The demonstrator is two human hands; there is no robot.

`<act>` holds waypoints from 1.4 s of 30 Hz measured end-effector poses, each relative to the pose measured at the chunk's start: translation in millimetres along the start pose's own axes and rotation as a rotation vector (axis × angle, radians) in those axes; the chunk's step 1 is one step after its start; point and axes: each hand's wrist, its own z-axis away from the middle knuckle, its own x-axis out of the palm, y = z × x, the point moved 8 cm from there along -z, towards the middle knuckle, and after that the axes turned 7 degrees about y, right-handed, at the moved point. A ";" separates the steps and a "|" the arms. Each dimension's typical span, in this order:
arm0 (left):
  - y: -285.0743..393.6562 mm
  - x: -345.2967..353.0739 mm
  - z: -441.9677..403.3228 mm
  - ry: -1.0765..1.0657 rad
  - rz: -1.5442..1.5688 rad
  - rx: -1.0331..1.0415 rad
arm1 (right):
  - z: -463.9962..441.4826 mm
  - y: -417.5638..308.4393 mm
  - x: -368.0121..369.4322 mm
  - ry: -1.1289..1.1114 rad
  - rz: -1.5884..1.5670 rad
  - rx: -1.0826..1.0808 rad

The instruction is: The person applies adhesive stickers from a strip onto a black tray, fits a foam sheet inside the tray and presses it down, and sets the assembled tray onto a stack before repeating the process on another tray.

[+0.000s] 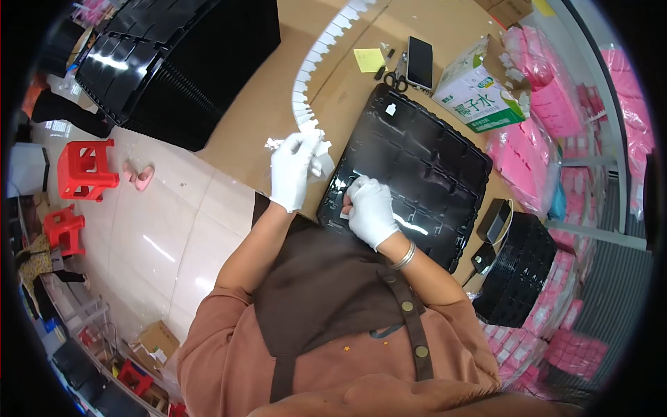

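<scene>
A: Where is the black tray (pixel 427 163)?
B: On the brown desk (pixel 257 111), right in front of the person, skewed to the body. It's glossy and plastic-looking, with a notched rim and moulded ridges.
A: How far along does it look?
B: One white piece (pixel 390 109) sits on its far corner, so I'd call that spot done. The near corner seems in hand.
A: What are the hands doing?
B: The left hand (pixel 289 172) pinches the end of a white strip (pixel 303 80). The right hand (pixel 372 210) rests bent-fingered on the tray's near corner; I can't tell whether it grips anything. Both wear white gloves, apparently knitted.
A: And what's left?
B: Plenty of strip, judging by its length: a thin, curling ribbon with squarish tabs along one edge. The tall black stack (pixel 201 76) has shiny, closely ribbed sides; whether those are finished isn't visible.
</scene>
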 end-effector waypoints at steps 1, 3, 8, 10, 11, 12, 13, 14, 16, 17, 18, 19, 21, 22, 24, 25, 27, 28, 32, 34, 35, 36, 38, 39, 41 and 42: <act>-0.3 0.2 3.5 -0.002 0.003 0.000 | -0.2 0.7 -5.5 0.058 -0.036 0.020; -0.6 4.0 9.4 -0.010 0.012 0.006 | -2.3 3.3 -21.1 0.182 -0.107 0.058; -6.5 19.4 26.5 -0.034 -0.059 0.104 | -22.4 19.4 -22.0 0.171 -1.103 0.394; -1.3 24.8 28.4 -0.060 -0.034 0.082 | -19.1 16.4 -30.3 0.229 -1.162 0.409; -1.6 27.9 29.2 -0.098 -0.011 -0.004 | -18.3 15.7 -35.6 0.241 -1.209 0.411; -1.6 31.0 28.2 -0.126 -0.026 -0.002 | -18.1 15.4 -40.6 0.253 -1.257 0.414; -3.5 34.2 27.3 -0.153 -0.041 0.000 | -17.8 16.4 -43.6 0.265 -1.305 0.417; -7.0 38.8 26.9 -0.184 -0.058 0.001 | -16.7 21.4 -42.5 0.273 -1.288 0.426; -5.6 50.9 31.0 -0.216 -0.034 0.005 | -12.5 34.2 -41.7 0.300 -1.251 0.452; -2.2 56.2 31.9 -0.220 -0.033 0.003 | -10.3 38.4 -43.7 0.303 -1.268 0.465; 1.3 62.8 32.2 -0.226 -0.030 0.001 | -7.5 40.6 -46.9 0.306 -1.282 0.477; -11.8 68.7 25.4 -0.257 0.044 -0.133 | -3.9 43.2 -48.7 0.308 -1.296 0.492; -28.6 79.8 16.7 -0.303 0.084 -0.240 | 5.4 56.5 -51.0 0.423 -1.188 0.498; -35.0 85.9 15.4 -0.327 0.103 -0.293 | 10.1 63.9 -50.6 0.480 -1.132 0.500; -40.3 96.9 17.3 -0.318 0.215 -0.370 | 18.8 66.2 -69.6 0.660 -0.990 0.333; -41.2 101.4 18.9 -0.279 0.220 -0.399 | 20.5 64.6 -80.1 0.654 -0.955 0.249; -38.4 104.6 18.4 -0.189 0.218 -0.399 | 26.7 73.6 -88.0 0.570 -0.953 0.238; -38.3 101.6 11.0 -0.193 0.203 -0.311 | 30.7 84.4 -106.1 0.576 -0.855 0.220; -25.7 76.2 -3.5 -0.181 0.145 -0.120 | 51.0 215.6 -163.9 0.740 -0.325 0.302; -17.3 74.0 0.3 -0.156 0.079 -0.056 | 57.8 300.2 -162.2 0.620 -0.217 0.599; -16.2 74.2 1.8 -0.146 0.062 -0.050 | 51.5 317.2 -162.5 0.457 -0.019 0.592; -14.0 75.2 3.6 -0.137 0.044 -0.042 | 45.7 333.8 -155.5 0.355 0.003 0.613; -8.8 85.4 12.1 -0.113 -0.015 -0.027 | 33.7 352.7 -138.3 0.249 0.112 0.650; -7.4 86.8 15.6 -0.125 -0.047 -0.023 | 31.0 350.3 -142.5 0.261 0.204 0.679; -7.5 88.7 20.7 -0.118 0.020 -0.030 | 26.4 342.8 -150.1 0.278 0.381 0.732; -11.1 86.4 20.5 -0.134 -0.054 -0.041 | 25.4 330.3 -160.6 0.284 0.436 0.736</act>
